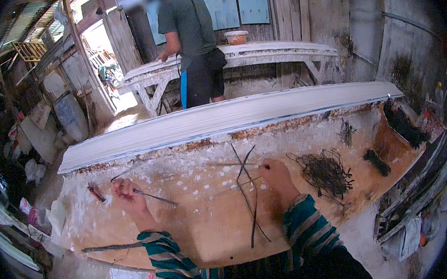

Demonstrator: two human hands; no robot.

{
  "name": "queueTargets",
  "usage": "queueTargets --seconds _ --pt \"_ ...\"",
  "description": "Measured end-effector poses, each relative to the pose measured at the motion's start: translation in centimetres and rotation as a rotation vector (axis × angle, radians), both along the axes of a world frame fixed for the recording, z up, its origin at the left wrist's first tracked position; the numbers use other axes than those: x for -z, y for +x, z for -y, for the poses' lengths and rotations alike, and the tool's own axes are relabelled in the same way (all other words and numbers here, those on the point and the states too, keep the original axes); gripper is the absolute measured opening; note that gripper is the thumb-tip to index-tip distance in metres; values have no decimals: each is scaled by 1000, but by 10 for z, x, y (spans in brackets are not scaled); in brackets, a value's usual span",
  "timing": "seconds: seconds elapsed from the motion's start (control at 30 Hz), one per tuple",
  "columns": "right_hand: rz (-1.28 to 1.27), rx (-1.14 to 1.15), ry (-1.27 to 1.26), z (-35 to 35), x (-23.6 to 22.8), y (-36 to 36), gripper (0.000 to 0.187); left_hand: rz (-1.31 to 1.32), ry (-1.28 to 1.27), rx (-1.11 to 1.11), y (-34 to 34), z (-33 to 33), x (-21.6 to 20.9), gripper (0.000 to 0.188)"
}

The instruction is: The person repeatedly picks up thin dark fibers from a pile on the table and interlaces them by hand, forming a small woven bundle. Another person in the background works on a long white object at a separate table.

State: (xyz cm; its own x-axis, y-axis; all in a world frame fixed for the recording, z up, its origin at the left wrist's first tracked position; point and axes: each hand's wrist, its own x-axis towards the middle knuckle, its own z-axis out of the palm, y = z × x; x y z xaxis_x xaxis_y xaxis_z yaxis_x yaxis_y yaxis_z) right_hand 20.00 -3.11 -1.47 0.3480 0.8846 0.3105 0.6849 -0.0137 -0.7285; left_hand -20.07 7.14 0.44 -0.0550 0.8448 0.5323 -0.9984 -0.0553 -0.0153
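My left hand (127, 193), over the left half of the wooden board (209, 230), is closed round a thin dark strand (157, 197) that sticks out on both sides of the fist. Right of the middle, my right hand (276, 174) is closed in a pinch on a thin dark strip (251, 180), blurred, which points left. Two longer dark strands (247, 200) lie crossed on the board between my hands. A loose tangle of black strands (323, 176) rests just right of my right hand. Whether the strands are wire or fibre I cannot tell.
Along the board's far side runs a long white moulded piece (227, 119). At right are a brown container (388, 132) of black fibres and a small black bundle (376, 163). A small red-handled tool (96, 193) lies left. Another person (192, 42) stands at a far bench (274, 54).
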Motion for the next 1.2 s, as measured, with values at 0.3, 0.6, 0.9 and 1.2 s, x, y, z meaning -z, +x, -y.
queueTargets --seconds 0.3,0.6,0.9,1.2 --pt "104 -80 -207 5 -11 1 30 -242 -187 -23 52 21 -31 20" --pt "23 -9 153 12 -28 -16 52 -1038 -194 222 147 57 -39 12" --pt "548 -105 423 27 -39 -47 61 -1424 -107 219 180 73 -22 11" --pt "108 -321 143 25 -41 -27 18 -1510 -34 206 179 76 -22 10"
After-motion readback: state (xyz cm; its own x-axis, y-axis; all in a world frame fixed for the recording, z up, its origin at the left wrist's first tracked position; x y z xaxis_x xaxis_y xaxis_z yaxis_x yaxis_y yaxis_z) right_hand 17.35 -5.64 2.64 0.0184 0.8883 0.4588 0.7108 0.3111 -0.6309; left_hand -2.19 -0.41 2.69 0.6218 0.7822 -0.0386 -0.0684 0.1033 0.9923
